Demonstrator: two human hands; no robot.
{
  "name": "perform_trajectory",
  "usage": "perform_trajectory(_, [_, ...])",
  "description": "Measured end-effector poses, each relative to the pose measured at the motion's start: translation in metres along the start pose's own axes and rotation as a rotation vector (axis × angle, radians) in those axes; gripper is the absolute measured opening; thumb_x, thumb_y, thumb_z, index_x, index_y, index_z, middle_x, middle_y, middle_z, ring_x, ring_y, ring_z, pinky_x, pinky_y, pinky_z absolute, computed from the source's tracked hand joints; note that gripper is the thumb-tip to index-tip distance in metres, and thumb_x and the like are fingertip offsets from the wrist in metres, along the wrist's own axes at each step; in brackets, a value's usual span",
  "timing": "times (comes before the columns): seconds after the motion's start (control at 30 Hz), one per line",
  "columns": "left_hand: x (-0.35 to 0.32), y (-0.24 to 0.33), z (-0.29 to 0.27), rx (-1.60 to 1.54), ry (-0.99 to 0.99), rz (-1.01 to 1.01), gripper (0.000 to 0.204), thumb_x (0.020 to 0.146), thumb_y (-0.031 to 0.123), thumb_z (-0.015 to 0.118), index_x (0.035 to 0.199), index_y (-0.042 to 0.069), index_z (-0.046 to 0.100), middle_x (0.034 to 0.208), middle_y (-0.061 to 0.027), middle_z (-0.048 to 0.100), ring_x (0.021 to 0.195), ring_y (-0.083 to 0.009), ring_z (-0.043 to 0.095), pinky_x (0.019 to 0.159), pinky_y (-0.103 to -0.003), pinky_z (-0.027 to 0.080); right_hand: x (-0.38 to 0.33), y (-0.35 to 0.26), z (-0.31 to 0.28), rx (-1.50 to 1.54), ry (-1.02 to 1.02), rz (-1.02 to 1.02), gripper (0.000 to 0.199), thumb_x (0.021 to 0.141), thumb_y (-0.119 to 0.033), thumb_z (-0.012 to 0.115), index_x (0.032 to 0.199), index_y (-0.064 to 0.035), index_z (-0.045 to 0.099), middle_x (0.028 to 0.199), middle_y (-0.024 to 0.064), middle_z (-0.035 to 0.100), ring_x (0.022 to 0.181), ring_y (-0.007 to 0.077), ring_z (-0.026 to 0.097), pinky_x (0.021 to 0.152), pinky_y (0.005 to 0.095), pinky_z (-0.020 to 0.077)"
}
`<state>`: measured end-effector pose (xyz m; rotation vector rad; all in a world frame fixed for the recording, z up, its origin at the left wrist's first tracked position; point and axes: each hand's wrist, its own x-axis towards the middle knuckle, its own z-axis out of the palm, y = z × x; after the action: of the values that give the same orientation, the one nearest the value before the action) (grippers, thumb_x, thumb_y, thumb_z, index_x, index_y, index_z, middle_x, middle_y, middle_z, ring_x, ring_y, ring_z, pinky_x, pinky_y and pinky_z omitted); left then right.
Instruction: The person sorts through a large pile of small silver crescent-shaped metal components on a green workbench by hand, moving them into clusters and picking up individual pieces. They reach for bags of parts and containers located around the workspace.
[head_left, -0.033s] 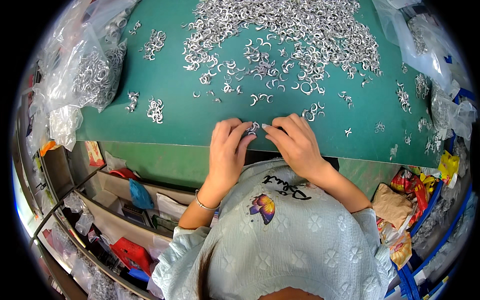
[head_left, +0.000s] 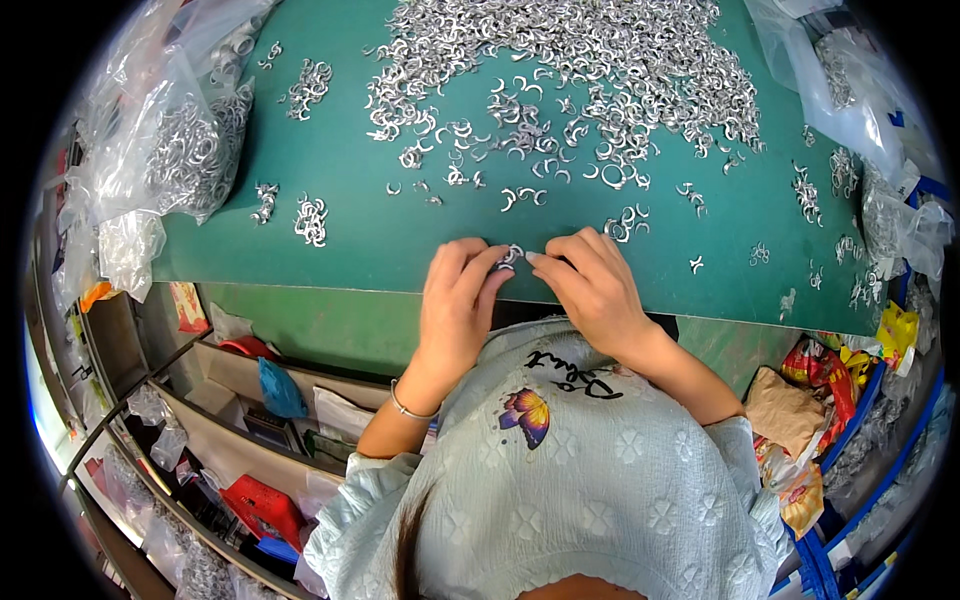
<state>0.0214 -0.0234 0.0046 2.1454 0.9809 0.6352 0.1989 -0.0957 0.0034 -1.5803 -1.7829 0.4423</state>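
Near the front edge of the green table (head_left: pixel 350 265), my left hand (head_left: pixel 458 300) pinches a few small silver C-shaped metal rings (head_left: pixel 514 254) between thumb and fingers. Just to their right is my right hand (head_left: pixel 592 288), its thumb and forefinger drawn together close to those rings. Whatever sits between the right fingertips is too small to make out. Beyond my right hand lies a small cluster of the same C-shaped rings (head_left: pixel 627 224). A few more loose rings (head_left: pixel 524 197) lie ahead of both hands.
A large heap of silver rings (head_left: pixel 570 50) covers the far middle of the table. Small piles (head_left: pixel 311 221) lie at left and others (head_left: pixel 806 195) at right. A clear bag of rings (head_left: pixel 190 150) stands at the left edge. Boxed shelves (head_left: pixel 250 390) run below left.
The rings in my left fingers have shifted very slightly to the right, along with the left fingertips. Everything else looks the same.
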Motion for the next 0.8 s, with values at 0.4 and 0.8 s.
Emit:
perform_trajectory(0.4, [0.001, 0.005, 0.005, -0.147, 0.291, -0.096, 0.026, 0.082, -0.015, 0.063, 0.105, -0.003, 0.061, 0.093, -0.0106, 0.062, 0.077, -0.0158, 0.058, 0.068, -0.026, 0.048, -0.008, -0.001, 0.007, -0.107, -0.17, -0.184, 0.047, 0.081, -0.013, 0.066, 0.124, 0.0051, 0.057, 0.139, 0.0155, 0.051, 0.134, 0.0322, 0.044, 0.108, 0.0454, 0.0373])
perform_trajectory(0.8, [0.006, 0.015, 0.015, -0.061, 0.209, 0.026, 0.018, 0.082, -0.013, 0.063, 0.097, -0.002, 0.066, 0.094, -0.0099, 0.062, 0.077, -0.0165, 0.056, 0.065, -0.026, 0.046, -0.065, 0.013, -0.047, -0.305, -0.288, 0.009, 0.062, 0.085, -0.018, 0.065, 0.139, 0.0034, 0.044, 0.148, 0.0145, 0.042, 0.14, 0.0286, 0.037, 0.113, 0.0437, 0.0336])
